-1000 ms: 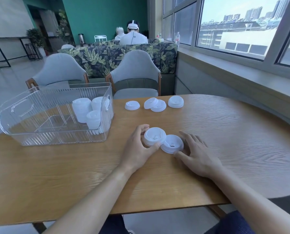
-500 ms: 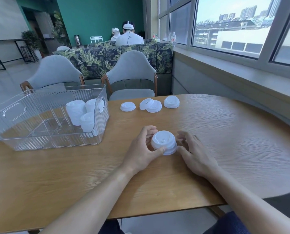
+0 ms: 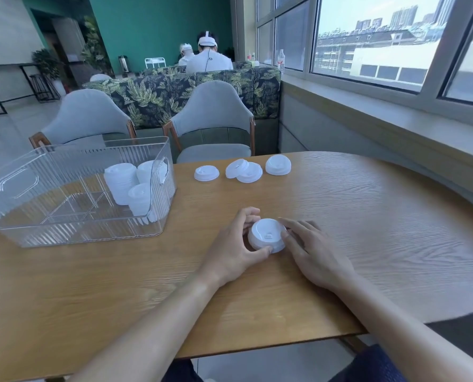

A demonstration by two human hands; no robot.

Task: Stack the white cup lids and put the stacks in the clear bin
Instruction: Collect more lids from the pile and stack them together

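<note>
A short stack of white cup lids (image 3: 267,235) sits on the wooden table (image 3: 367,230) in front of me. My left hand (image 3: 236,249) grips the stack from the left, thumb at its near edge and fingers curled behind it. My right hand (image 3: 314,250) touches its right side with straight fingers. The clear ribbed bin (image 3: 36,213) stands at the left and holds three lid stacks (image 3: 121,186) at its right end. Several loose lids lie farther back: a single lid (image 3: 206,172), an overlapping pair (image 3: 245,171) and another lid (image 3: 278,165).
Two grey chairs (image 3: 213,125) stand behind the table's far edge, with a leaf-patterned sofa and seated people beyond. A window ledge (image 3: 381,117) runs along the right side. The near table edge is by my forearms.
One second ago two lids lay side by side between my hands. My left hand set one on the other, and both hands now close around the joined stack.
</note>
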